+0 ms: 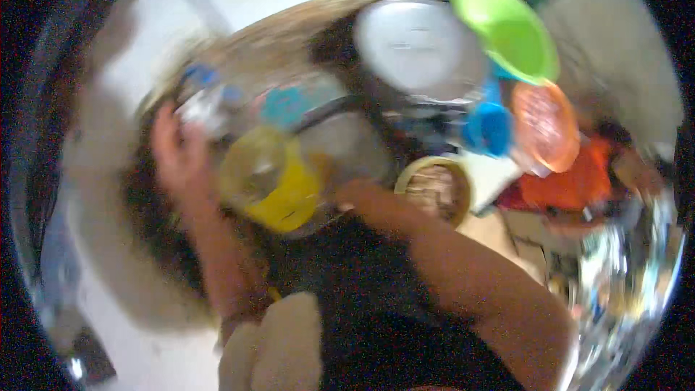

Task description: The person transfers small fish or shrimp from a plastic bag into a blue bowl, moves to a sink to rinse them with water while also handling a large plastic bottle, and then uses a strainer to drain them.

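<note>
The frame is strongly blurred by motion. My left hand [182, 155] is at the left with its fingers stretched away from me, beside a white object with blue parts [205, 111]; whether it touches that object is unclear. A yellow container [290, 193] sits between my hands, its upper part pale and see-through. My right hand [347, 187] reaches in from the right to the container's right side. Its fingers are smeared, so any grip is hidden. Just beyond it is a grey, dark-rimmed object [347, 141].
A round metal lid or tray [415, 46] is at the back, with a green bowl [510, 32] next to it. To the right are a blue cup [488, 127], an orange basket [545, 127] and a tan bowl [437, 190] with pale pieces. Another person's arm [635, 171] shows at far right.
</note>
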### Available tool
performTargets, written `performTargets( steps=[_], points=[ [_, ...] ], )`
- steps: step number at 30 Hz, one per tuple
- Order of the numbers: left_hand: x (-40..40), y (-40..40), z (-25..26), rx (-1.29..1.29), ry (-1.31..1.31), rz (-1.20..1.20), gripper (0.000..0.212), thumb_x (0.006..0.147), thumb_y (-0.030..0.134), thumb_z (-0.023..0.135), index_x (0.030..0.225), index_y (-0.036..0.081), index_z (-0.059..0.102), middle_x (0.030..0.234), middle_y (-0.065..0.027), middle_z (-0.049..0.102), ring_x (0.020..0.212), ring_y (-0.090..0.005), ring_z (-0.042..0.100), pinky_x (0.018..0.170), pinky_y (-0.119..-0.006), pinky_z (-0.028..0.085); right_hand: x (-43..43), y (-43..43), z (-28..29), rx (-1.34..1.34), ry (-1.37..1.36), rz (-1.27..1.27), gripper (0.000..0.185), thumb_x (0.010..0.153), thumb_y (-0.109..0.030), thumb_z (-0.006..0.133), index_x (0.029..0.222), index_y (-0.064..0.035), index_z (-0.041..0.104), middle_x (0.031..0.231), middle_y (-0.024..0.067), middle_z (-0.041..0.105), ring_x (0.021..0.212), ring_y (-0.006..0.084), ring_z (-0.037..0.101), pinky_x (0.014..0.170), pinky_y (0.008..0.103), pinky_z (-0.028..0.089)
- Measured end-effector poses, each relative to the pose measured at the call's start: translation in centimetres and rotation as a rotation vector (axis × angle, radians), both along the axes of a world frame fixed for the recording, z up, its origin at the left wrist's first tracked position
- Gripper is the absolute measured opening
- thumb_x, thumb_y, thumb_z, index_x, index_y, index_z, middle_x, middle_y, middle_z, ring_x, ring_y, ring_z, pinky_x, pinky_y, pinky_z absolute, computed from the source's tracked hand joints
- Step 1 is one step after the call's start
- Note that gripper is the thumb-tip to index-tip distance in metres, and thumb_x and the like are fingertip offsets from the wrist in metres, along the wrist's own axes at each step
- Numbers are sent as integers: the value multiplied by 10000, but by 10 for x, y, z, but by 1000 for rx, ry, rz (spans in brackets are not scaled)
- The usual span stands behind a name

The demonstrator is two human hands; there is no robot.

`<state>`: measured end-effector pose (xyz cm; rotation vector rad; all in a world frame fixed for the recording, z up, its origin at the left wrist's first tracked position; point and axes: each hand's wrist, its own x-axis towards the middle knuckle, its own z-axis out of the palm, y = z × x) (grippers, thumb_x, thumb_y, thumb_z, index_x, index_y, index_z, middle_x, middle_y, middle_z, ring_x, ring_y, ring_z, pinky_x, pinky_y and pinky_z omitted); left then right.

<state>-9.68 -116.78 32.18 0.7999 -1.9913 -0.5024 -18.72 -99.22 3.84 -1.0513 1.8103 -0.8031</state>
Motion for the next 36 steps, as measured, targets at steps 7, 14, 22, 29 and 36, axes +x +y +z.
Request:
performTargets(
  steps=[7, 14, 22, 29, 36],
  points=[
    [24, -16, 13, 59, -389, 181, 429, 902, 263, 587, 1263, 50, 494, 1089, -183, 612, 921, -280, 601, 806, -366, 472, 1, 24, 72, -273, 83, 291, 314, 784, -262, 600, 1014, -57, 542, 973, 215, 566, 941, 400, 559, 798, 463, 461],
    [20, -6, 21, -98, -374, 232, 399, 895, 288, 596, 1196, 32, 547, 1006, -192, 626, 903, -304, 603, 779, -361, 468, 9, 96, 129, -487, 94, 395, 241, 810, -229, 569, 954, -37, 569, 922, 216, 585, 908, 404, 566, 778, 466, 459],
    [10, -34, 13, -76, -295, 38, 369, 889, 225, 610, 1140, -41, 563, 1094, -162, 610, 919, -237, 595, 834, -317, 465, -17, 202, 151, -467, 144, 260, 195, 839, -191, 535, 887, -14, 600, 864, 218, 606, 869, 408, 574, 755, 469, 457],
    [-14, -16, 42, -81, -448, 46, 400, 903, 198, 586, 1221, -34, 516, 1174, -168, 575, 1047, -233, 552, 896, -318, 433, -18, 236, 182, -359, 121, 118, 207, 838, -197, 541, 898, -7, 598, 902, 212, 607, 879, 403, 572, 762, 461, 461],
    [-13, 0, 30, -35, -353, 7, 409, 899, 140, 583, 1221, -92, 485, 1208, -199, 553, 1111, -269, 534, 941, -343, 421, -20, 255, 182, -394, 157, 65, 196, 829, -161, 564, 944, -10, 612, 920, 211, 613, 889, 391, 584, 786, 445, 467]
  ],
)
